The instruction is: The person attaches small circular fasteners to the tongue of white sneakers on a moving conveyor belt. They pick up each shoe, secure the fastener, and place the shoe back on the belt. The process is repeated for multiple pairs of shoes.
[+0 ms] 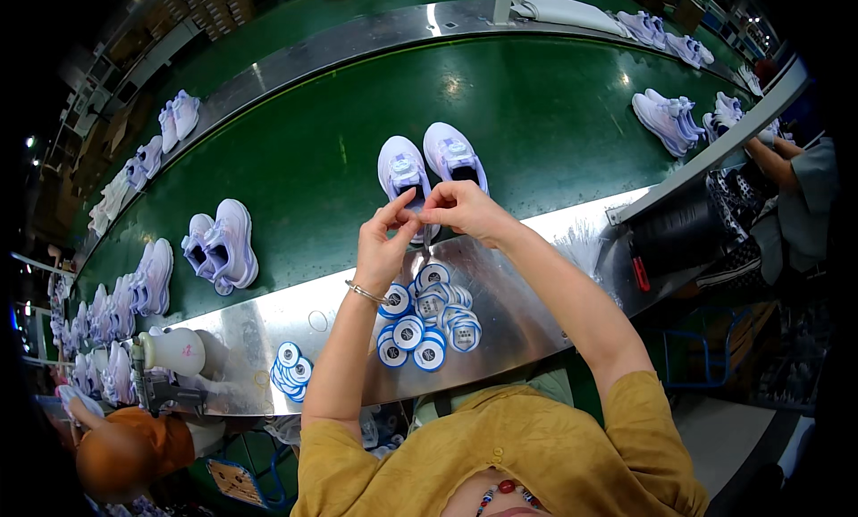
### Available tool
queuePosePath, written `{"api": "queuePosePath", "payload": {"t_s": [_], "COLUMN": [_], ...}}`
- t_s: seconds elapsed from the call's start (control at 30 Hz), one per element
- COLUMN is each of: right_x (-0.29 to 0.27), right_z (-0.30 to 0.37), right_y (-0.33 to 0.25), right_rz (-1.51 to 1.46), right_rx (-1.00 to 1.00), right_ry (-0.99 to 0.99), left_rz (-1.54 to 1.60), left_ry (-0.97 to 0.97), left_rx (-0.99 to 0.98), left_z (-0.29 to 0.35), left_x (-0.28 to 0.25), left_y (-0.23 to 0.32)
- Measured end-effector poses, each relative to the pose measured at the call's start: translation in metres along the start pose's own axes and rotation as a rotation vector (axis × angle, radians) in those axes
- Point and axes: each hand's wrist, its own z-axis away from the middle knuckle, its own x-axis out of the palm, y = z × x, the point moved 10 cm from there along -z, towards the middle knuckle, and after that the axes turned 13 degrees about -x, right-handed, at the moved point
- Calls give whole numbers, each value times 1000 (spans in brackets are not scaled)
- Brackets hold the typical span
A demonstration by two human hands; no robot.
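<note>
You are in a shoe factory, on its production line: a broad green belt (536, 88) carries pair after pair of matching pale shoes (399, 162) past your steel ledge (277, 319), where round tags (429, 310) lie heaped. Co-workers (161, 441) sit along it either side, and cartons (210, 8) stand stacked beyond.

Blue-rimmed tags (408, 333) — dark print, white container (175, 353) — pink mark, none readable

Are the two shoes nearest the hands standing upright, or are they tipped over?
Upright: both shoes stand on the green belt, tops and dark openings facing up.
</note>
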Motion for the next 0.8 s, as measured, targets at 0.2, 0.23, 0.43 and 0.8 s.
{"api": "queuePosePath", "payload": {"t_s": [0.2, 0.23, 0.43, 0.8], "right_x": [3, 4, 15, -24], "right_z": [4, 5, 0, 24], "right_y": [-3, -4, -1, -61], "right_rz": [-15, -33, 14, 1115], "right_rx": [-41, -29, -38, -368], "right_ry": [-22, -41, -154, 196], "left_rz": [55, 62, 51, -852], "left_ry": [-9, -9, -32, 405], "left_rx": [-31, -33, -29, 296], "left_z": [-2, -2, -2, 23], "left_x": [0, 0, -4, -6], "left_y": [-3, -3, -3, 18]}}
